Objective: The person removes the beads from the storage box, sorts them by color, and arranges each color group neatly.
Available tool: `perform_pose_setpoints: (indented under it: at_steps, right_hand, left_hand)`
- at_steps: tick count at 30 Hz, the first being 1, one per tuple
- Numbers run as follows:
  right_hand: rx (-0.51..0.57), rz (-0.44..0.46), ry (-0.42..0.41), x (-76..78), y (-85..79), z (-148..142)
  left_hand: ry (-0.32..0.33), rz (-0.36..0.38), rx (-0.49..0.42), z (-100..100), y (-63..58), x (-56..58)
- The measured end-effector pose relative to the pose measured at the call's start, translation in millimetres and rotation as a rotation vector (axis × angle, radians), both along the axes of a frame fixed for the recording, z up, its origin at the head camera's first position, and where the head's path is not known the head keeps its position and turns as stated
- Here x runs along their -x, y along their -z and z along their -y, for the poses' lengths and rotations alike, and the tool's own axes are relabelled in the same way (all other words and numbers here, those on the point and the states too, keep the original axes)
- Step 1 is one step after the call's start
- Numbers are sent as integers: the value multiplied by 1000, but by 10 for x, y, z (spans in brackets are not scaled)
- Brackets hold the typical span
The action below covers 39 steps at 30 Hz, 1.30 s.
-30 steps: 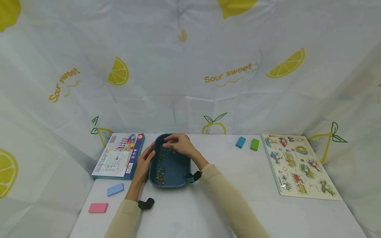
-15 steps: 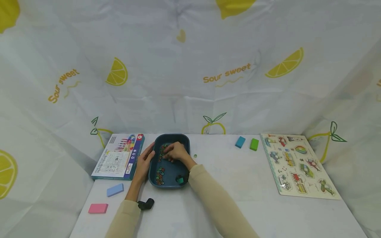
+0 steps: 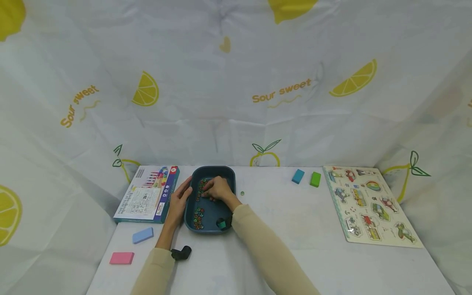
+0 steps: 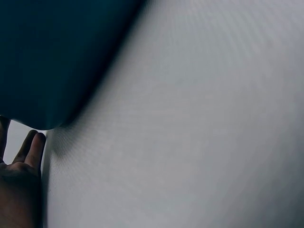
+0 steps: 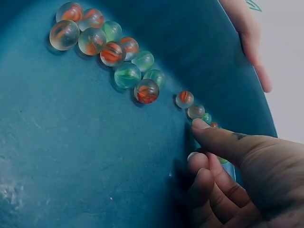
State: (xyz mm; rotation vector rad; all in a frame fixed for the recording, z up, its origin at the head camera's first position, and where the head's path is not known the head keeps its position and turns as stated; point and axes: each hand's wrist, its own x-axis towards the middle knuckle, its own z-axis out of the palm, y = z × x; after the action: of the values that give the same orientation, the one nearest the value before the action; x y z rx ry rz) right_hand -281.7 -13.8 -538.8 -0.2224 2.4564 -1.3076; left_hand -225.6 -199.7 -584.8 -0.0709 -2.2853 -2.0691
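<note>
A dark blue tray (image 3: 215,211) lies on the table, with orange and green glass marbles (image 5: 113,53) along its left side. My left hand (image 3: 178,200) rests against the tray's left wall from outside, its thumb near the rim. In the left wrist view, straight fingers (image 4: 35,149) show beside the tray's corner. Inside the tray, my right hand (image 3: 218,189) reaches to the farther row of marbles. Its thumb tip overlaps those marbles in the right wrist view, with other fingers (image 5: 204,180) curled below. Whether a marble is pinched there I cannot tell.
One loose marble (image 3: 242,193) lies right of the tray. A box (image 3: 145,194) stands at the left, with a blue block (image 3: 142,235) and a pink block (image 3: 121,258) nearer. Further right are a teal block (image 3: 298,176), a green block (image 3: 315,179) and a picture puzzle board (image 3: 372,207).
My right hand has dropped from the tray's far edge toward its middle, beside the farther marbles, and then stays nearly still. The loose marble on the table has come into view. The left hand has stayed.
</note>
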Motion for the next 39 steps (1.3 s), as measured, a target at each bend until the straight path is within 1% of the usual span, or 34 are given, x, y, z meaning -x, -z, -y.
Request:
perform_pose_setpoints:
  at_steps: [6, 11, 13, 17, 19, 21, 25, 28, 30, 33, 35, 39]
  right_hand:
    - [-15, -4, -23, -22, -34, -15]
    - [65, -70, -104, -24, -187, -135]
    - [121, -96, -139, -14, -283, -240]
    - [199, -132, -154, -23, -452, -566]
    - [225, -147, -145, -45, -493, -761]
    - [234, -149, -140, -75, -496, -956]
    - [194, -146, -108, -123, -395, -1293]
    - [136, -156, -64, -156, -263, -1497]
    - [92, -170, -48, -176, -154, -1598]
    - [13, -207, -51, -197, 9, -1688]
    - [-34, -231, -60, -211, 90, -1708]
    - [-81, -271, -60, -224, 179, -1692]
  left_hand:
    - [0, -9, -1, -7, -2, -5]
    - [0, -8, 17, -4, -3, -11]
    - [-2, -4, 25, -6, 1, -7]
    - [-11, 1, 22, -27, 4, -2]
    - [-15, 1, 19, -34, 6, -1]
    - [-19, -3, 16, -36, 5, -2]
    - [-27, -4, 23, -23, -7, -7]
    - [-29, -4, 28, -13, -22, -20]
    - [-28, -4, 27, -8, -22, -26]
    - [-31, -4, 22, -3, -10, -26]
    - [-27, -7, 21, -3, -4, -21]
    - [-21, -6, 20, -12, -8, -12]
